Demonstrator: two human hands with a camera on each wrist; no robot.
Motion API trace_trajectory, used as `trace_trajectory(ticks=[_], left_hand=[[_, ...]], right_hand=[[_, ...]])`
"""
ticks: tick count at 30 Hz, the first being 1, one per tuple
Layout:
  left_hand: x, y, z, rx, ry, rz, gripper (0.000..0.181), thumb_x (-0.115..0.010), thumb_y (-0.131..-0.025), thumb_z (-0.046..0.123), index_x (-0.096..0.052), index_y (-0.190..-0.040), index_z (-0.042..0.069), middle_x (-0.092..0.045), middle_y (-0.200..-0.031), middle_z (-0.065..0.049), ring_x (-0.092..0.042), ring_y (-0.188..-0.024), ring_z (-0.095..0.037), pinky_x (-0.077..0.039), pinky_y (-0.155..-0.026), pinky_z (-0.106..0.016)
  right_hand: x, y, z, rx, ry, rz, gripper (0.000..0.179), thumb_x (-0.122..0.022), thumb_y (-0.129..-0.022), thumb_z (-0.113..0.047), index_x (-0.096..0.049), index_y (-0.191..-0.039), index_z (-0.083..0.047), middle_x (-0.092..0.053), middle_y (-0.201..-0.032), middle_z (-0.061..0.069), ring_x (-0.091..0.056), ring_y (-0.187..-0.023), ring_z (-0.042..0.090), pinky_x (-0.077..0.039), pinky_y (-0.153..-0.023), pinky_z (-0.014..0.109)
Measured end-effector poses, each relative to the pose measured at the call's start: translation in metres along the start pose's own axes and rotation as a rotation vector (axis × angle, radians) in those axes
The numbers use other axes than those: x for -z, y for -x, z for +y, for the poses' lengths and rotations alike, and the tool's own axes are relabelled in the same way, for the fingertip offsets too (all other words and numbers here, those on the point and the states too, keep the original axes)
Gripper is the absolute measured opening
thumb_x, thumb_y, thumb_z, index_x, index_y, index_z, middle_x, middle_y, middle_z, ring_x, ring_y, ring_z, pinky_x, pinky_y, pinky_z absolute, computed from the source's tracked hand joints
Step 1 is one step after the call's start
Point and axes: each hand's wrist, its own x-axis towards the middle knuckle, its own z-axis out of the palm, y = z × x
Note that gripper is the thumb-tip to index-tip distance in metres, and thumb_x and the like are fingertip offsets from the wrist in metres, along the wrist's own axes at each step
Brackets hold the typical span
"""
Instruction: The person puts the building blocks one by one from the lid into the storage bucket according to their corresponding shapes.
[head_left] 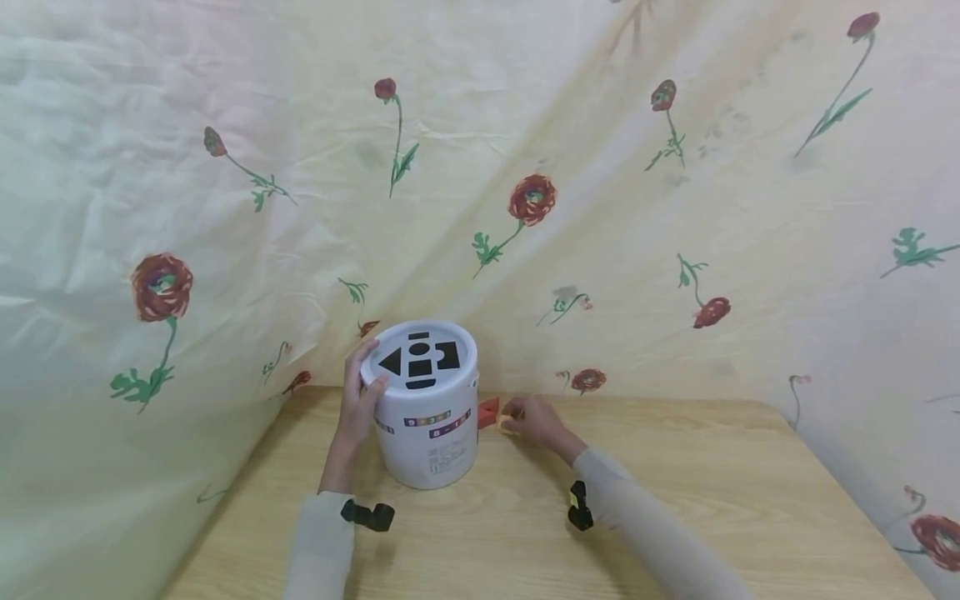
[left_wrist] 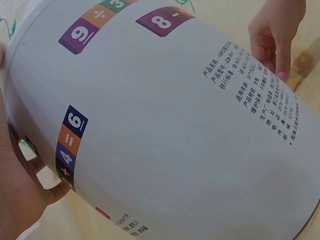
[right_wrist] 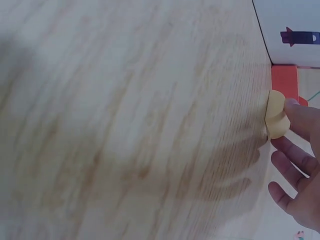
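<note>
A white bucket [head_left: 427,417] stands upright on the table, its lid [head_left: 442,379] marked with black shapes and its wall printed with coloured number strips. My left hand [head_left: 358,408] grips the bucket by its upper left side, the thumb at the front of the rim. To the right of the bucket, my right hand [head_left: 536,421] pinches a small yellow piece with a wavy, rounded edge [right_wrist: 277,115] between thumb and forefinger, low at the tabletop. Its other fingers are loosely bent. A red block [head_left: 487,412] lies between the bucket and the yellow piece.
The pale wooden table [head_left: 675,492] ends at the back against a hanging cream cloth [head_left: 450,233] with red flowers. The cloth also runs along the left and right sides. Each wrist carries a black camera strap.
</note>
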Motion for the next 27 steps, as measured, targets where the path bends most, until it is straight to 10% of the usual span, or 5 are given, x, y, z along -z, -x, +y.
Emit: trace_trajectory(ticks=[27], left_hand=[[-0.001,0.001,0.003,0.011,0.013,-0.007,0.063,-0.049,-0.096,0.025,-0.032,-0.156,0.024,-0.025,-0.162,-0.006,-0.037,-0.143,-0.039,-0.039,-0.114,-0.058]], right_hand=[[0.003,0.027,-0.003,0.195,0.046,0.036,0.019,-0.080,-0.077,-0.001,-0.075,-0.095,-0.006,-0.075,-0.091,0.007,-0.067,-0.083,0.018,-0.058,-0.077,0.033]])
